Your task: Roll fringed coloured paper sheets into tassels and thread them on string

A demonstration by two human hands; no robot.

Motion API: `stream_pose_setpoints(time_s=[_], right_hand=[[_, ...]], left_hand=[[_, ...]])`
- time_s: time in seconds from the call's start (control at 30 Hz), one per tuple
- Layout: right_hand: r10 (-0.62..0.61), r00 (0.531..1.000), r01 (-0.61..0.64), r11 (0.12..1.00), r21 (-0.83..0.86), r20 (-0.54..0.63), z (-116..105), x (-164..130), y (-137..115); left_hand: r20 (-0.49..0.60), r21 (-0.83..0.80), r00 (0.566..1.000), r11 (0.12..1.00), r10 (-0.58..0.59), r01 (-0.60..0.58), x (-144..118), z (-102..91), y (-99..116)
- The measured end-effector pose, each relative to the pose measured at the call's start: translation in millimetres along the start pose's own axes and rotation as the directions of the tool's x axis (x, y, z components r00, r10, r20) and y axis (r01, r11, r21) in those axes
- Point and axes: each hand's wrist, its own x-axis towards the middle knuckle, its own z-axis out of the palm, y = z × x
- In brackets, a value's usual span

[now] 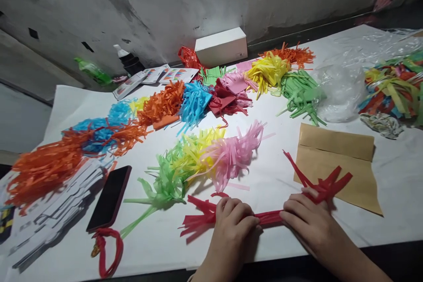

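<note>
We cannot see the red paper strip's [269, 217] middle under our hands; beside it, the white sheets [49, 211] run off the left edge, print unreadable.

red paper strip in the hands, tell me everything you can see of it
The red paper strip looks like thin tissue or crepe paper, rolled or twisted tight along its middle. Both ends are cut into loose fringes that splay out, one to the left, one up to the right over the brown envelope. It lies flat on the white table cover near the front edge. The left hand and right hand press on it.
</note>
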Motion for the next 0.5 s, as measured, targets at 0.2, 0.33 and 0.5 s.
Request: stream_pose_setpoints(time_s=[0.2, 0.33, 0.5], right_hand=[[0.144, 0.984, -0.147, 0.989, -0.020, -0.107, -9, -8, 9], [0.253, 0.957, -0.273, 0.950, -0.154, -0.140, 3, -7, 2], [0.254, 0.951, -0.296, 0.914, -0.278, -0.178, -13, -22, 15]], left_hand=[[0.033, -0.031, 0.979, 0.979, -0.201, 0.202, -2, -4.3, 10], [0.043, 0.054, 0.949, 0.949, -0.314, 0.312, 1, 3.4, 12], [0.085, 0.059, 0.941, 0.944, -0.329, 0.325, 3, 3.6, 10]])
